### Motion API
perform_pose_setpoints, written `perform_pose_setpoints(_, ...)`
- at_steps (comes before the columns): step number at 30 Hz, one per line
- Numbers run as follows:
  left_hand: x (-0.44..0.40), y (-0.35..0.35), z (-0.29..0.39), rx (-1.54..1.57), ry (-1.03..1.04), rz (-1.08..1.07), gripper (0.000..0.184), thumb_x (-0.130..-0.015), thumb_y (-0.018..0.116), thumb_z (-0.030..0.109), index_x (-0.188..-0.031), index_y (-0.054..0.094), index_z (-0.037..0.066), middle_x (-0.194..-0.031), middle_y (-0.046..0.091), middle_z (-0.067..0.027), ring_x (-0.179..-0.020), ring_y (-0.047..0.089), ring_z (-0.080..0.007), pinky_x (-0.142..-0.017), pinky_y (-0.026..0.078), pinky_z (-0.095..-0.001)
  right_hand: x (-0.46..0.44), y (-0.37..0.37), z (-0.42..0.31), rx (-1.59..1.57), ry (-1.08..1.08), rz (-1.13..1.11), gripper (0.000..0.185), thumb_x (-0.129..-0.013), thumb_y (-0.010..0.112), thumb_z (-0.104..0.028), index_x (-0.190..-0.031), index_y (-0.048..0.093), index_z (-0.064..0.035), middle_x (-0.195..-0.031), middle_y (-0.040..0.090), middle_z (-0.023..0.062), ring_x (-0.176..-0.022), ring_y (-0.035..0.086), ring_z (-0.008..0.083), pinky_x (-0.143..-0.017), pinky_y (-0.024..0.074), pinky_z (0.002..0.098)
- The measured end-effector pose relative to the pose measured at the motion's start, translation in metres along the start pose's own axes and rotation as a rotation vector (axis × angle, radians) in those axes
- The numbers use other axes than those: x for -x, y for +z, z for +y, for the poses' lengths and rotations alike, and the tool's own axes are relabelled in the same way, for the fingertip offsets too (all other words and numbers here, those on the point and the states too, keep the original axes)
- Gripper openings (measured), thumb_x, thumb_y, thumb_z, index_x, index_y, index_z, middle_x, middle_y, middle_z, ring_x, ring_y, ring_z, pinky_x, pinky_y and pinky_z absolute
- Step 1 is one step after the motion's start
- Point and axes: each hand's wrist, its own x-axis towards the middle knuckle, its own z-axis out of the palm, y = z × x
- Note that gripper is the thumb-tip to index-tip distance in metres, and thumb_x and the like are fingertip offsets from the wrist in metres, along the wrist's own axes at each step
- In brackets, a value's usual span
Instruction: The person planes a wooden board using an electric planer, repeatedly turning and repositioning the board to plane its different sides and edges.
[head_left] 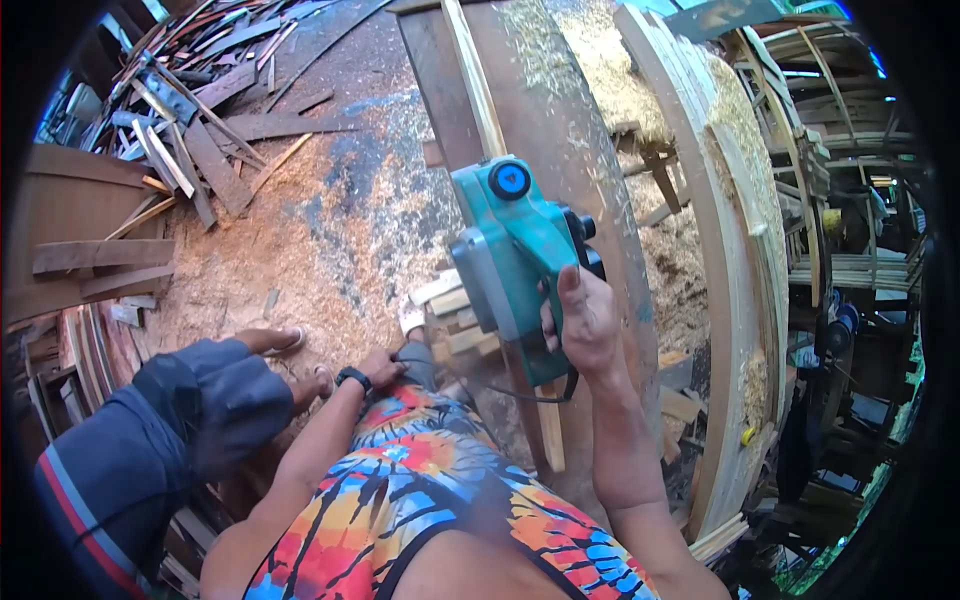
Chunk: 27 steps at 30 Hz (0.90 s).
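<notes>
My right hand (586,325) is wrapped around the rear handle of a green electric planer (515,255). The planer sits over a narrow wooden strip (475,85) that lies lengthwise on a long plank bench (560,130); the strip shows ahead of the tool and behind it. From the planer's rear a dark power cord (525,398) loops back toward my left hand (381,368). That hand, below a black wristwatch, is held low by my thigh with its fingers curled, apparently around the cord. Where the planer meets the strip is hidden under its body.
Another person in dark shorts (215,390) stands close on my left. Scrap boards (215,165) are heaped at the far left, and wood shavings (250,270) cover the floor. Short offcuts (465,325) lie beside the bench. Long boards (735,300) run along the right.
</notes>
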Motion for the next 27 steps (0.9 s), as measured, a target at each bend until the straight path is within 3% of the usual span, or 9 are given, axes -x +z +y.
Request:
perform_pose_setpoints(3,-0.006,-0.03,0.018,0.118,0.038,0.012,0.04,-0.094,0.064,0.038,-0.095,0.073,0.0,-0.087,0.074,-0.017,-0.083,0.071,-0.0263,-0.078,0.053,-0.0394,-0.065,0.013,-0.031,-0.004,-0.016,-0.001,0.067,-0.096,0.05,-0.069,-0.085,0.057,-0.003,-0.055,0.052,0.0008,-0.044,0.051,0.0088,-0.041,0.0381,0.0261)
perform_pose_setpoints(12,-0.042,-0.086,0.049,0.409,0.056,0.277,0.035,-0.096,0.065,0.034,-0.091,0.069,-0.001,-0.082,0.071,-0.0113,-0.076,0.068,-0.0188,-0.073,0.053,-0.0334,-0.269,0.049,-0.115,0.045,-0.107,0.012,0.074,-0.091,0.047,-0.077,-0.083,0.058,-0.0048,-0.059,0.053,0.0024,-0.044,0.05,0.0121,-0.041,0.0405,0.0287)
perform_pose_setpoints(17,-0.023,-0.097,0.082,0.76,0.185,0.249,0.032,-0.094,0.069,0.032,-0.096,0.071,0.0,-0.088,0.072,-0.0062,-0.077,0.063,-0.0136,-0.071,0.052,-0.0307,-0.389,0.06,-0.154,-0.016,-0.254,-0.056,0.066,-0.094,0.052,-0.07,-0.093,0.059,-0.0041,-0.065,0.054,0.0044,-0.046,0.049,0.0138,-0.044,0.0425,0.0312)
perform_pose_setpoints(18,-0.017,-0.096,0.083,0.731,0.222,0.219,0.03,-0.097,0.066,0.031,-0.102,0.071,0.002,-0.094,0.072,-0.0046,-0.081,0.063,-0.0125,-0.072,0.051,-0.0279,-0.409,0.061,-0.154,-0.025,-0.213,-0.024,0.059,-0.095,0.055,-0.065,-0.085,0.059,-0.0068,-0.061,0.053,0.003,-0.044,0.05,0.0141,-0.041,0.0409,0.0307)
perform_pose_setpoints(19,-0.009,-0.095,0.081,0.712,0.212,0.202,0.031,-0.098,0.064,0.032,-0.105,0.07,0.002,-0.095,0.072,-0.0064,-0.085,0.065,-0.0138,-0.076,0.052,-0.0293,-0.409,0.065,-0.16,-0.037,-0.177,0.011,0.054,-0.097,0.058,-0.059,-0.077,0.058,-0.0094,-0.057,0.052,0.0016,-0.042,0.051,0.0144,-0.038,0.0393,0.0303)
perform_pose_setpoints(21,0.009,-0.088,0.077,0.678,0.2,0.179,0.034,-0.101,0.06,0.034,-0.109,0.069,0.002,-0.097,0.073,-0.0099,-0.093,0.068,-0.0164,-0.083,0.054,-0.0322,-0.376,0.063,-0.161,-0.063,-0.218,0.001,0.058,-0.095,0.057,-0.063,-0.09,0.058,-0.0059,-0.064,0.054,0.0034,-0.045,0.051,0.0141,-0.042,0.0417,0.0309)
perform_pose_setpoints(22,0.01,-0.074,0.056,0.729,0.183,0.127,0.049,-0.105,0.048,0.044,-0.116,0.07,0.002,-0.103,0.073,-0.0104,-0.096,0.069,-0.0194,-0.084,0.054,-0.0362,-0.346,0.063,-0.158,-0.07,-0.232,-0.01,0.061,-0.095,0.056,-0.065,-0.096,0.058,-0.0041,-0.067,0.055,0.0043,-0.047,0.051,0.0139,-0.044,0.0429,0.0312)
perform_pose_setpoints(24,0.027,-0.054,0.032,0.837,0.074,0.086,0.058,-0.106,0.041,0.051,-0.109,0.073,0.003,-0.094,0.074,-0.0091,-0.089,0.069,-0.0186,-0.08,0.053,-0.035,-0.3,0.05,-0.135,-0.034,-0.306,0.018,0.058,-0.095,0.06,-0.062,-0.101,0.058,-0.004,-0.067,0.055,0.0037,-0.047,0.052,0.0131,-0.043,0.0422,0.03)
perform_pose_setpoints(27,0.036,-0.035,-0.002,0.593,-0.078,0.02,0.07,-0.105,0.033,0.059,-0.104,0.076,0.004,-0.087,0.074,-0.0121,-0.087,0.07,-0.0228,-0.08,0.053,-0.0375,-0.196,0.029,-0.096,-0.041,-0.311,0.031,0.048,-0.095,0.064,-0.054,-0.087,0.059,-0.0066,-0.06,0.053,0.0004,-0.044,0.051,0.0099,-0.041,0.0403,0.0274)
